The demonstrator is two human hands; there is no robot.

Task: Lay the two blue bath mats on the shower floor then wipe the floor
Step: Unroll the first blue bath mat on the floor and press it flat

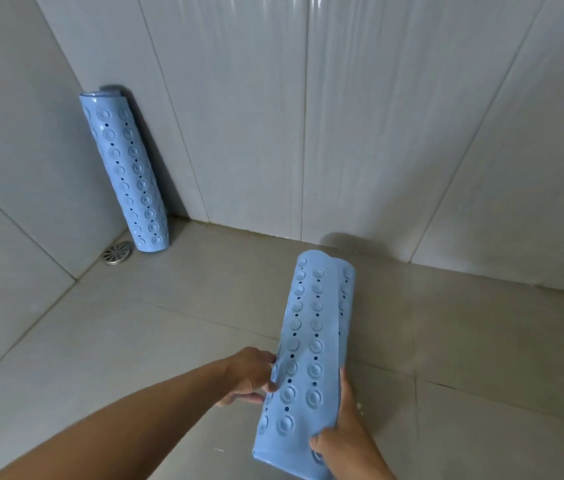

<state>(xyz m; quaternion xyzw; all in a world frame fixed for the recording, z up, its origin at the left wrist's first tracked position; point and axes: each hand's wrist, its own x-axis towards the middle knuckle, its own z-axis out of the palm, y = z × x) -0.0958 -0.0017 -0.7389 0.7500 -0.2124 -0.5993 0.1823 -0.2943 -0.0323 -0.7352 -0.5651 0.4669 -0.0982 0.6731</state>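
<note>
Left hand point(251, 375): I pinch the rolled mat's point(308, 355) loose edge.
Right hand point(339, 434): gripping its near end.
Second mat point(128, 174): rolled, upright, ten o'clock corner, beside drain point(117, 252).

1. Just one view here, a wide-angle cam worn on the person's head, so there's no second view to share anything with.
2. It looks forward and down into a tiled shower corner, with the grey floor point(135, 341) filling the lower half and the walls point(377, 133) bending outward from the lens.
3. Close range: both forearms come in from the bottom edge, and the rolled mat point(308, 358) in the hands sits right under the lens.
4. The far corner, with the second roll point(128, 174) and the drain point(117, 253), lies upper left, further off.
</note>
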